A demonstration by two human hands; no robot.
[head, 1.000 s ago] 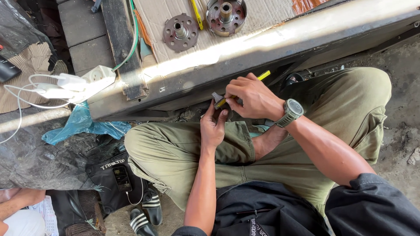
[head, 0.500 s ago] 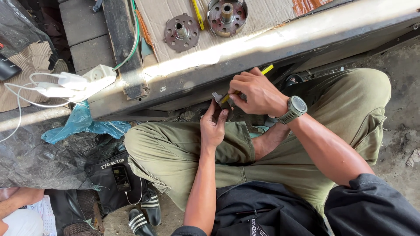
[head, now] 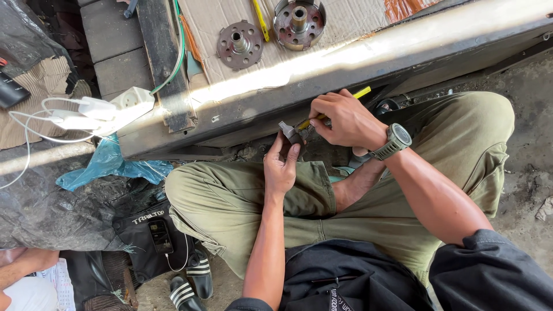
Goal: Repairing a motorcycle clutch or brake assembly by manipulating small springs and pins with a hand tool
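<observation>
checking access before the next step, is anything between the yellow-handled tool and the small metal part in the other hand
Nothing visible: the right hand brings the yellow-handled tool straight to the small metal part, which the left hand holds; contact itself is too small to tell.

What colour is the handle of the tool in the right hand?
Yellow: the tool handle sticks out past the right hand, head view.

A rough workshop: 2 metal hubs (head: pixel 240 44) on cardboard (head: pixel 345 23), a worn steel bench (head: pixel 403 52), dirt floor (head: pixel 530 155).

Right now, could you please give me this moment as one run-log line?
left hand: holds small metal part | right hand: holds yellow-handled tool against part | posture: seated cross-legged | nearby: two round metal hubs
</observation>
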